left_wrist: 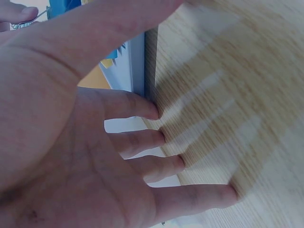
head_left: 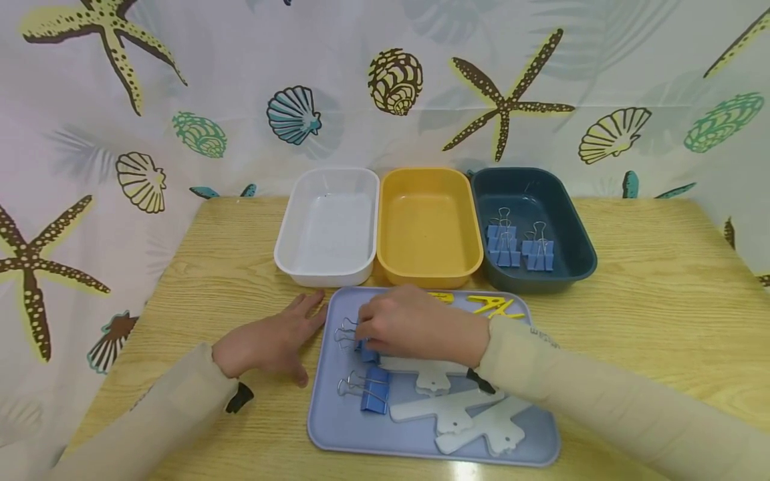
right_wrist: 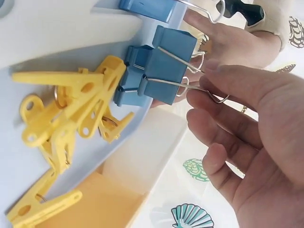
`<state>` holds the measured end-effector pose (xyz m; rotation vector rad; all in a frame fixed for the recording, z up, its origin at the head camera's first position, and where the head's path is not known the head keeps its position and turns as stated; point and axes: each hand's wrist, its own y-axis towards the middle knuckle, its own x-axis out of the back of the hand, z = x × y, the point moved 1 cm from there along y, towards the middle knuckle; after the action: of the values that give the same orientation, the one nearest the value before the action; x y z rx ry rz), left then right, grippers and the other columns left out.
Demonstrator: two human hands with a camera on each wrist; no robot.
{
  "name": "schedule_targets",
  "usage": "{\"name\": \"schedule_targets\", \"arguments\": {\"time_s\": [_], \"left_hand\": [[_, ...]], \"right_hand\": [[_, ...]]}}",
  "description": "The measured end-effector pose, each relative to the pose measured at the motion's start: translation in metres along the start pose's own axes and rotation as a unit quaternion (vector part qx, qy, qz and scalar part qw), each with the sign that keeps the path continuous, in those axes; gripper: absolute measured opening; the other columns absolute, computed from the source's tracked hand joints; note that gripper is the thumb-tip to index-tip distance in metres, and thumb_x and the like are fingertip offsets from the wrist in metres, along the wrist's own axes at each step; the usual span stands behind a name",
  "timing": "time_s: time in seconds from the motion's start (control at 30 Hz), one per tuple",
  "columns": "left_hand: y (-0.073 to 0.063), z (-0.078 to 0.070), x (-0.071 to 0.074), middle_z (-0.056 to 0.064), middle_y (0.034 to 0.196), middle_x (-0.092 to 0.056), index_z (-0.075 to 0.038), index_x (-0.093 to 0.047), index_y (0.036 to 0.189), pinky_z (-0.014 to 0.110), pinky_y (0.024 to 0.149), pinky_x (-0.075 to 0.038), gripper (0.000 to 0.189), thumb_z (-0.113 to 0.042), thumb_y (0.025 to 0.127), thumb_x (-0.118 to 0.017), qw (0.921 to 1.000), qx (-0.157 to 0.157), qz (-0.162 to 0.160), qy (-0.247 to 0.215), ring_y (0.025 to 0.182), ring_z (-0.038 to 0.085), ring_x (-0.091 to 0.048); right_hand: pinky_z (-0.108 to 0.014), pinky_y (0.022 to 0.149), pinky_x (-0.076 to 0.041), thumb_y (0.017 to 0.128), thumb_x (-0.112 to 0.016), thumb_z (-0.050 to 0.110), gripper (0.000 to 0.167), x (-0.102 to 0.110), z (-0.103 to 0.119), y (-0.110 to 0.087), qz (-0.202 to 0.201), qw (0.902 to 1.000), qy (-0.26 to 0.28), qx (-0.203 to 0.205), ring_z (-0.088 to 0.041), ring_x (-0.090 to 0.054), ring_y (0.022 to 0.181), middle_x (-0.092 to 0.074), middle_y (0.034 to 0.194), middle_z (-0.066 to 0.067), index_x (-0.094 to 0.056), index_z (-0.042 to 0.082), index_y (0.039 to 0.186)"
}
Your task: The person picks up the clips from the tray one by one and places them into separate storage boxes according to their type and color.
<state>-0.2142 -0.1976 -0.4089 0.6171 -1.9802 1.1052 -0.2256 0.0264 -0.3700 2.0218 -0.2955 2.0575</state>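
My right hand (head_left: pixel 400 324) is over the left part of the light blue tray (head_left: pixel 343 434). In the right wrist view, its thumb and index finger pinch the wire handle of a blue binder clip (right_wrist: pixel 172 64). Another blue binder clip (right_wrist: pixel 133 92) lies right behind that one. Nearer the front of the tray rests one more binder clip (head_left: pixel 375 389). Flat white T-ended pieces (head_left: pixel 421 407) and yellow clothespins (right_wrist: pixel 78 111) share the tray. My left hand (head_left: pixel 273 341) is spread beside the tray's left edge, its fingertips (left_wrist: pixel 223 194) on the wooden table.
Behind the tray stand three bins side by side: white (head_left: pixel 327 224), yellow (head_left: pixel 428 230) and dark blue (head_left: pixel 565 224). Several blue binder clips (head_left: pixel 538 255) lie in the dark blue bin. A shell-and-starfish patterned cloth (head_left: pixel 355 53) hangs behind the table (head_left: pixel 637 294).
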Motion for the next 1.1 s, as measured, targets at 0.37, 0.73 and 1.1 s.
{"name": "schedule_targets", "arguments": {"time_s": [0.37,0.73,1.1], "left_hand": [[-0.0006,-0.0001,0.0003,0.028,0.159,-0.003,0.004,-0.019,0.151,0.059,0.112,-0.029,0.112,-0.020,0.066,-0.088,1.0000,-0.002,-0.005,-0.004,0.143,0.055,-0.009],[-0.0010,0.0005,-0.0002,0.029,0.159,-0.005,0.006,-0.021,0.150,0.059,0.113,-0.028,0.110,-0.020,0.066,-0.088,0.9999,-0.007,-0.012,-0.001,0.143,0.055,-0.010],[-0.0011,-0.0012,0.0009,0.027,0.160,-0.005,0.004,-0.021,0.151,0.059,0.113,-0.028,0.111,-0.020,0.065,-0.088,1.0000,-0.001,-0.009,-0.001,0.144,0.053,-0.009]], "right_hand": [[-0.019,0.064,-0.051,0.092,-0.065,0.023,0.009,0.0082,-0.0017,-0.0023,-0.006,0.9995,0.018,-0.025,-0.005,-0.060,0.070,-0.066,0.080,0.008,-0.073,0.019,0.091],[-0.018,0.062,-0.047,0.090,-0.068,0.025,0.010,0.0048,-0.0067,-0.0077,0.018,0.9974,0.050,-0.050,-0.006,-0.053,0.068,-0.061,0.079,0.007,-0.071,0.018,0.096],[-0.019,0.060,-0.046,0.092,-0.065,0.026,0.013,-0.0006,-0.0097,-0.0097,0.015,0.9974,0.033,-0.063,-0.007,-0.050,0.067,-0.060,0.081,0.005,-0.071,0.018,0.102]]}}
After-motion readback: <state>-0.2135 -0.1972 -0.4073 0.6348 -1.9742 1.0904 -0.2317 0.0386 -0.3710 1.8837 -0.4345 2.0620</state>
